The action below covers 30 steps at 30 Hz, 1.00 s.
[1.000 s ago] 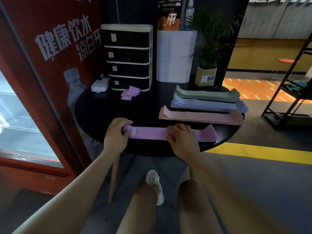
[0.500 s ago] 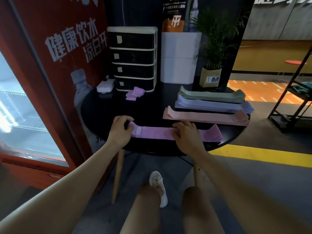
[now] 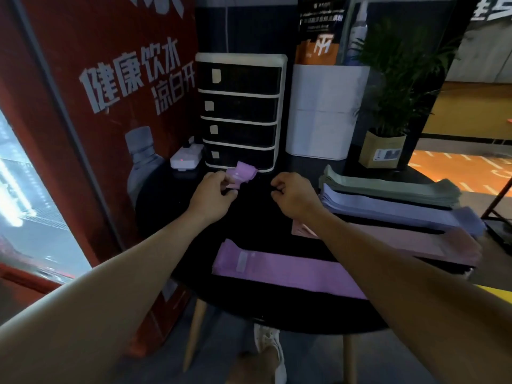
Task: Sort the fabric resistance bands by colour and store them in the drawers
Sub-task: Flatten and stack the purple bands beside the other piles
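Purple fabric is what the left hand (image 3: pixel 212 196) has hold of in the head view, the only view there is: its fingers pinch the folded purple band (image 3: pixel 240 174) that lies on the black round table (image 3: pixel 249 223) just in front of the bottom drawer of the drawer unit (image 3: pixel 239 112). That spot makes sense, since a folded band parked beside the drawers is ready to go in as soon as one is pulled open; all four drawers look closed for now. The right hand (image 3: pixel 295 195) hovers near it, well clear of the fabric, its fingers curled and grasping nothing that I can see, probably on its way to help with the fold or to reach for a drawer front. Nearer the person a long purple band (image 3: pixel 288 268) lies flat and unfolded along the table's front edge, touched by neither hand, laid out as if waiting its turn to be folded. To the right, the bands are already grouped by colour into flat stacks side by side: a green stack (image 3: pixel 388 187) farthest back, a lilac-blue stack (image 3: pixel 393 209) next, and a pink stack (image 3: pixel 415 242) nearest, partly hidden by the right forearm. Sorting therefore looks largely done, while storing has hardly started. A white power strip (image 3: pixel 186 159) sits left of the drawers and a potted plant (image 3: pixel 388 145) stands behind the stacks.
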Motion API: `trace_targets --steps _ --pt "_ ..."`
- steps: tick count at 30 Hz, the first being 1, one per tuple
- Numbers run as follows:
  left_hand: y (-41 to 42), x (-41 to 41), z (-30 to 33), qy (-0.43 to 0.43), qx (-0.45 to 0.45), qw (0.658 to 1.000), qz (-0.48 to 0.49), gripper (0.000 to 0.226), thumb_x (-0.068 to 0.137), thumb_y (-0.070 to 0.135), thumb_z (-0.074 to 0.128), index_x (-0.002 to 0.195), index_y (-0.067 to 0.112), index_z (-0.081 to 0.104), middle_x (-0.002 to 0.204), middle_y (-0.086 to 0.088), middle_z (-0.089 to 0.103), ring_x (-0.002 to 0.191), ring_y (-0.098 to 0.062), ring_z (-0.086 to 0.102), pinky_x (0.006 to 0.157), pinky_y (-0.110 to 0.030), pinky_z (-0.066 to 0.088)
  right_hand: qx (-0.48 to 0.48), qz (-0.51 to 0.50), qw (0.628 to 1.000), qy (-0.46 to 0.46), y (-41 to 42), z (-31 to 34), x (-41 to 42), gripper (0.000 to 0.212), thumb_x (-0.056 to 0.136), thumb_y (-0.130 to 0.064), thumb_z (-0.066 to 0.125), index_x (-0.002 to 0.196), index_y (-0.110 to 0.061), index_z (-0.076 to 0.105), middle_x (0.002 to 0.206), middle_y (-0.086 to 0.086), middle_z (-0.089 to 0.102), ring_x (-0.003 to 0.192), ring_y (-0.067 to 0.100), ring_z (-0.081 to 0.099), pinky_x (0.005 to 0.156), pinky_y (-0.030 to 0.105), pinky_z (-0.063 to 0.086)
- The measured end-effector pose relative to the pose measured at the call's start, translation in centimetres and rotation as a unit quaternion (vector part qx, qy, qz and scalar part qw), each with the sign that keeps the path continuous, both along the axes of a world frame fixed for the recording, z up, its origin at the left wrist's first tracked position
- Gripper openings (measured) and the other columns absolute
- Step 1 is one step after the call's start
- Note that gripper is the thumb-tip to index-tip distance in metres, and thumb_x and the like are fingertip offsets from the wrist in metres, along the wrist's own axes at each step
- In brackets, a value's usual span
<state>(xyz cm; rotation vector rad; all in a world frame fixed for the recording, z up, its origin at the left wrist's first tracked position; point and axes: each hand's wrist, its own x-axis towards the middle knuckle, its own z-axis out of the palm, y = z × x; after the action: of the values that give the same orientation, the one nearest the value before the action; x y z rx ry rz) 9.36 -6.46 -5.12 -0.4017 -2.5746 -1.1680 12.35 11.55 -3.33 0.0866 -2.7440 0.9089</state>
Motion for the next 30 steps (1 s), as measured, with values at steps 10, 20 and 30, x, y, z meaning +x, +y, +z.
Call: trace_targets --steps 10,20,30 --pt "-0.6 -8.9 -1.7 -0.031 -0.043 0.997 0.048 0.033 0.084 0.011 0.064 0.116 0.01 0.056 0.125 -0.009 0.051 0.108 -0.017 0.054 0.085 -0.021 0.04 0.014 0.049 0.997 -0.066 -0.9 -1.0 -9.8 0.028 0.084 -0.008 0.061 0.112 -0.005 0.061 0.117 0.013 0.06 0.106 0.028 0.058 0.095 0.037 0.047" --pt "0.4 -13.1 -3.3 -0.097 -0.04 0.993 0.045 0.035 0.081 0.016 0.07 0.114 0.011 0.058 0.115 -0.01 0.061 0.106 -0.025 0.059 0.093 -0.031 0.047 -0.021 -0.004 0.996 -0.088 -1.4 -3.3 -17.1 0.038 0.088 -0.025 0.061 0.119 -0.004 0.051 0.12 0.018 0.056 0.108 0.032 0.056 0.091 0.033 0.044" --pt "-0.5 -12.8 -3.3 -0.105 0.01 0.994 0.03 0.028 0.075 0.01 0.076 0.096 0.014 0.058 0.086 -0.001 0.062 0.079 -0.016 0.059 0.074 -0.023 0.046 -0.108 0.009 0.994 -0.023 -2.5 -2.7 -16.9 0.008 0.086 -0.009 0.06 0.087 -0.009 0.068 0.073 0.004 0.06 0.067 0.014 0.054 0.063 0.02 0.042"
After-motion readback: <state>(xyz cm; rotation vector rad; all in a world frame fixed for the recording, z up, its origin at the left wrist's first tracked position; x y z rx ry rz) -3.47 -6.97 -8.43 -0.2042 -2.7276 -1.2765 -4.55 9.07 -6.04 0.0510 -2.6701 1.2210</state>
